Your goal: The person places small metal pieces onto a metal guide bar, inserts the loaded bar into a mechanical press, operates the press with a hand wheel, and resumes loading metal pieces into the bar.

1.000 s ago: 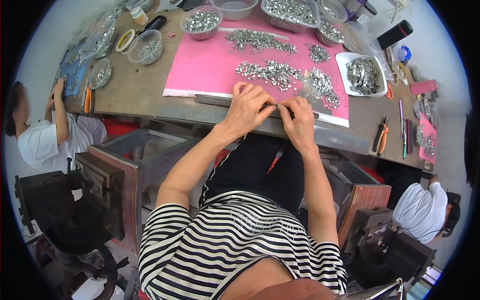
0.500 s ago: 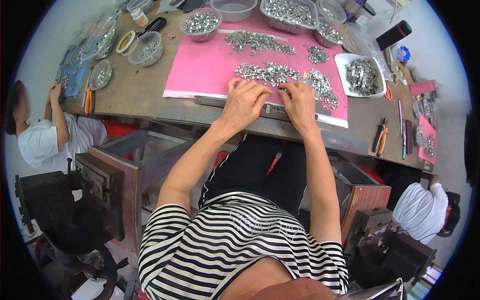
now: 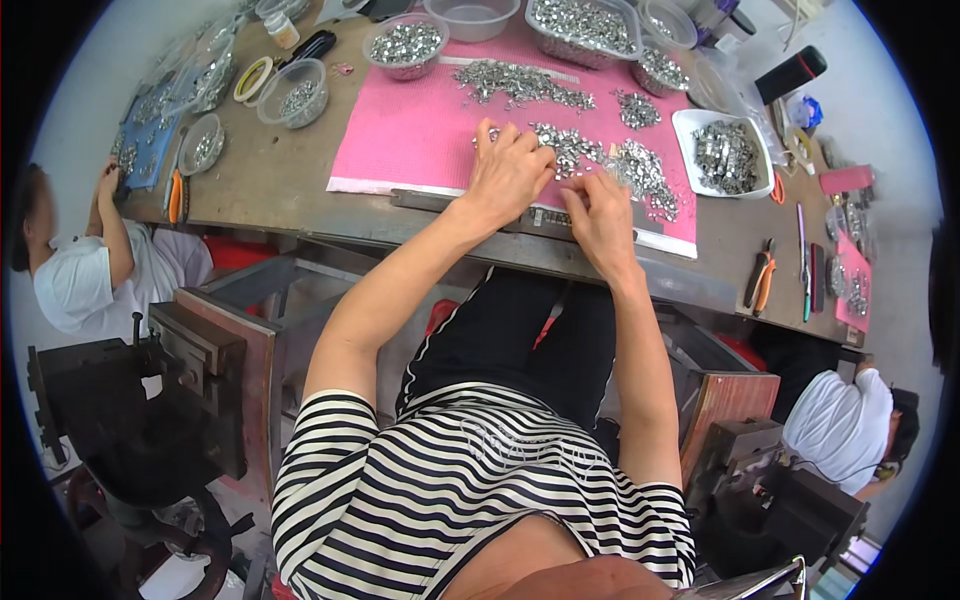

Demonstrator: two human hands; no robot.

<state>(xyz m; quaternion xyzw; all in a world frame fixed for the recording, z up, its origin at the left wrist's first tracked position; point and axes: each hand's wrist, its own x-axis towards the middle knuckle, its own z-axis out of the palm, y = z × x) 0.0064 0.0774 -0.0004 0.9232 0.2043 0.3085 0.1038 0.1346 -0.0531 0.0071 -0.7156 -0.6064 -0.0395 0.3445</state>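
Note:
My left hand (image 3: pixel 510 172) is over the left part of a pile of small shiny metal pieces (image 3: pixel 562 150) on a pink mat. Its fingers are bent, with thumb and forefinger close together; what they hold is too small to make out. My right hand (image 3: pixel 602 220) is closed, fingertips pinched beside the near edge of the pile; anything in them is hidden. Between and below both hands runs a dark metal bar (image 3: pixel 425 202) along the bench's front edge, with a short row of small metal pieces (image 3: pixel 552 218) set in it near my right hand.
The pink mat (image 3: pixel 390 140) holds further heaps of metal pieces (image 3: pixel 515 82). Around it stand clear tubs (image 3: pixel 405 45) and a white dish (image 3: pixel 722 155) of metal parts. Orange-handled pliers (image 3: pixel 763 275) lie at right. Co-workers (image 3: pixel 95 270) sit at both sides.
My left hand has moved forward from the bar onto the pile, its fingers reaching farther out. My right hand has shifted slightly nearer to me and its fingers have curled in.

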